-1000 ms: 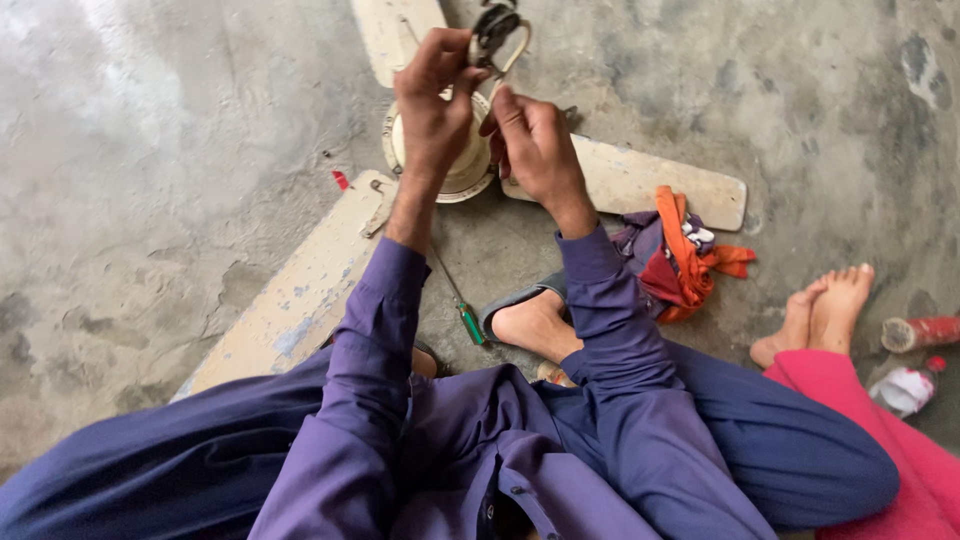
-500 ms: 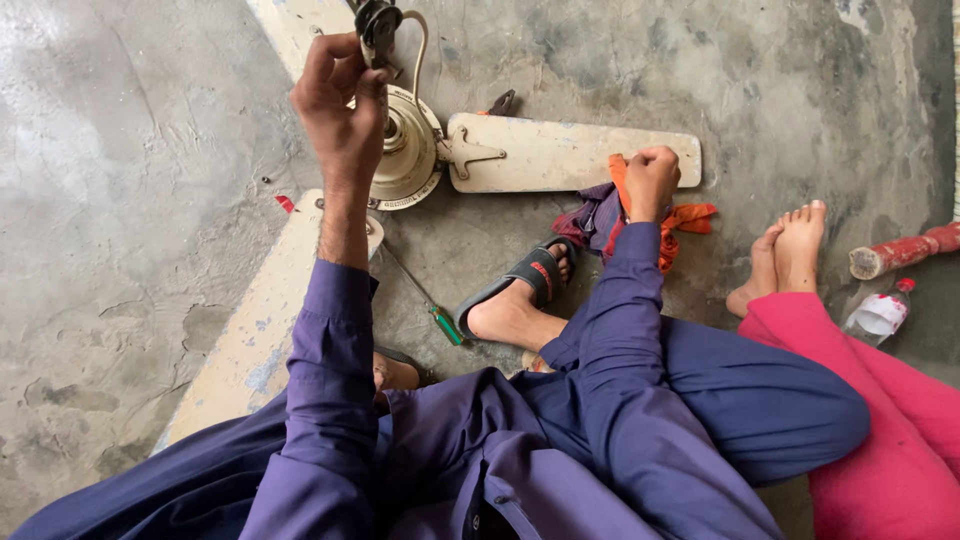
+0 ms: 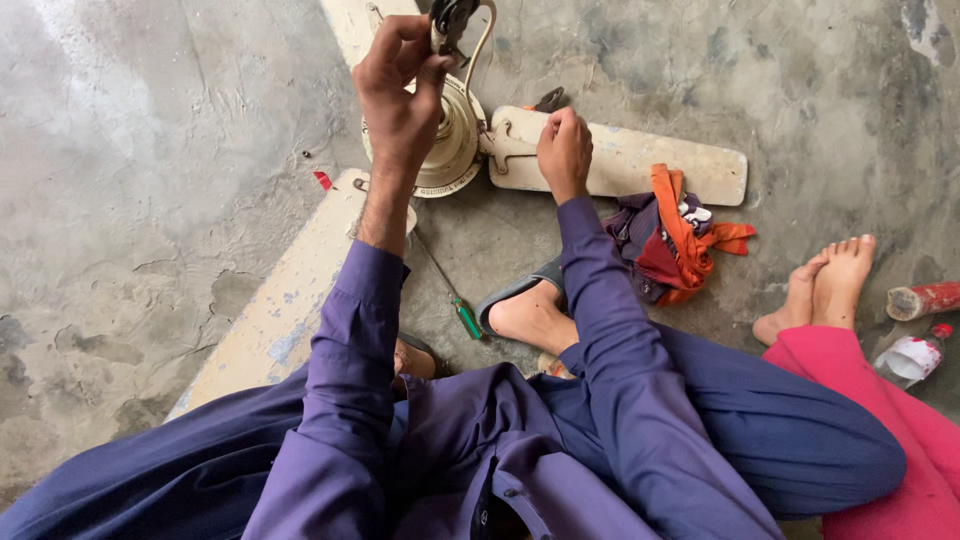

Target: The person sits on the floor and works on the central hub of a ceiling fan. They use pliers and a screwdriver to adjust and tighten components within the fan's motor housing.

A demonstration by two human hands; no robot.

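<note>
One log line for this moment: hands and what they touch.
left hand: grips dark part above cream ceiling-fan motor | right hand: rests on cream fan blade | green-handled screwdriver: on floor

Fan motor [image 3: 445, 140] on the floor [image 3: 150, 150], centre, with one blade [image 3: 625, 165] extending right and another blade [image 3: 290, 300] running toward the lower left. Left hand [image 3: 398, 95] raised above the motor; right hand [image 3: 565, 150] on the right blade's root. Screwdriver [image 3: 455, 295] lies between lower blade and sandalled foot [image 3: 525, 310]; cloth bundle [image 3: 675, 235] on the right blade's near edge, a second person's bare feet [image 3: 820, 285] and a bottle [image 3: 912, 358] farther right.
</note>
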